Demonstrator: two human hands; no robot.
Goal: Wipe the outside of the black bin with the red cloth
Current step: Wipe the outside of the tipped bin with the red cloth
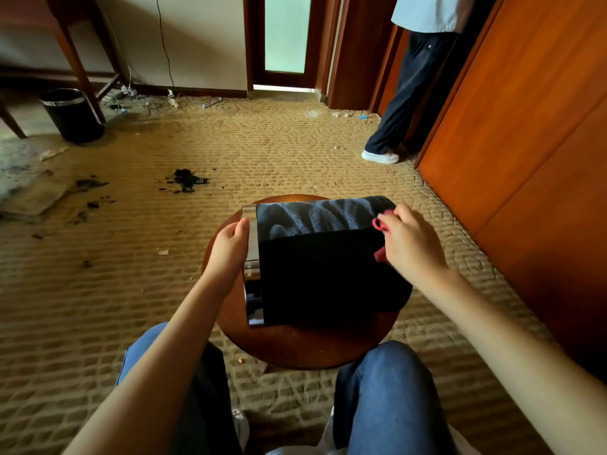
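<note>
The black bin point(322, 274) lies on its side on a small round wooden table point(295, 346), its silver rim point(253, 244) pointing left. My left hand point(230, 247) grips that rim at its upper part, thumb on the metal. My right hand point(410, 241) is at the bin's right, bottom end and holds the red cloth point(381, 224) bunched against the black wall. Only small bits of the cloth show beside my fingers; the rest is hidden under the hand.
A second black bin point(74, 114) stands on the carpet at the far left by a wooden desk leg point(82, 67). Dark debris point(187, 180) lies on the carpet ahead. A person point(410, 93) stands by the wooden wardrobe point(525, 142) on the right. My knees are below the table.
</note>
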